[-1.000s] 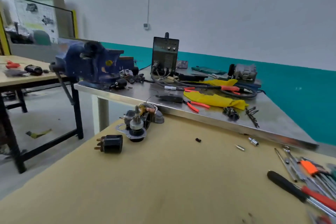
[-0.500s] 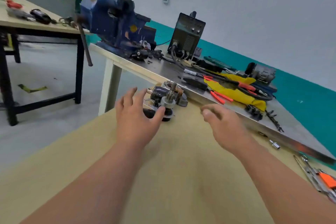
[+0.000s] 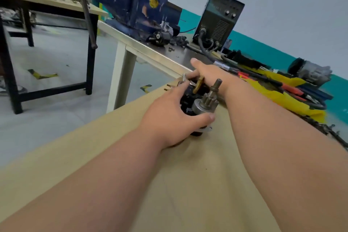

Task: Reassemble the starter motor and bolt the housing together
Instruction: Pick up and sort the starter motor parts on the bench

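Both left hand [image 3: 165,117], right hand [image 3: 208,74] seemingly clasp starter motor [image 3: 205,102].

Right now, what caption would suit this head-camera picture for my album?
Left hand and right hand grip the partly assembled starter motor on a wooden table, a blue vise behind.

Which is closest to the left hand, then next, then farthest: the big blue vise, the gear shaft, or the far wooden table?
1. Gear shaft: on the motor part the left hand grips.
2. Blue vise: beyond, on the steel table's left end.
3. Far wooden table: behind the vise, top left.
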Available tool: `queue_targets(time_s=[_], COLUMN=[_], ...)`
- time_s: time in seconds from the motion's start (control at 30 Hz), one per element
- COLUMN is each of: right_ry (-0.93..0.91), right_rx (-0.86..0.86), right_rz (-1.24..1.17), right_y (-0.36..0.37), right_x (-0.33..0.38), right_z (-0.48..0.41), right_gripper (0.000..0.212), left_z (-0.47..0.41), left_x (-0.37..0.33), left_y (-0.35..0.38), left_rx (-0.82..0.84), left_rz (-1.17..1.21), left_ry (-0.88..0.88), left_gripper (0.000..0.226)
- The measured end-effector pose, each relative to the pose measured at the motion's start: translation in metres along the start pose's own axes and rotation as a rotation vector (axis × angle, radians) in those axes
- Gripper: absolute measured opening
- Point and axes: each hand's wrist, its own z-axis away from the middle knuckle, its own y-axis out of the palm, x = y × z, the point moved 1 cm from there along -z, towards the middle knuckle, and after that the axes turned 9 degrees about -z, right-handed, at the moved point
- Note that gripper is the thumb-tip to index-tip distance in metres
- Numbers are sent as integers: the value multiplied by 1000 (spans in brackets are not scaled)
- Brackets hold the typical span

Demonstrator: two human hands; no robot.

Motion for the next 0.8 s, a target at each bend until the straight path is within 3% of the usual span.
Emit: queue_targets(time_s=[0.17,0.3,0.53,0.7,0.8], right_ry=[2,79,274,293,236], right_rx=[2,-48,-307,-432,-609], right_rz=[102,33,-46,-142,-194], right_y=[-7,-19,-44,-66,-74], right_x=[-7,-29,-82,-106,-123], right_z=[64,159,359,460,505], right_gripper=[70,67,65,56,44], left_z=[48,124,264,324,336], left_x=[-23,-63,-146,-188,-196], left_y=[-11,-12,2,25,36], left_rx=[105,169,318,343,317], left_rz=[11,51,87,107,46], left_ry=[-24,-25,108,117,153], left_gripper=[97,94,75,65,50])
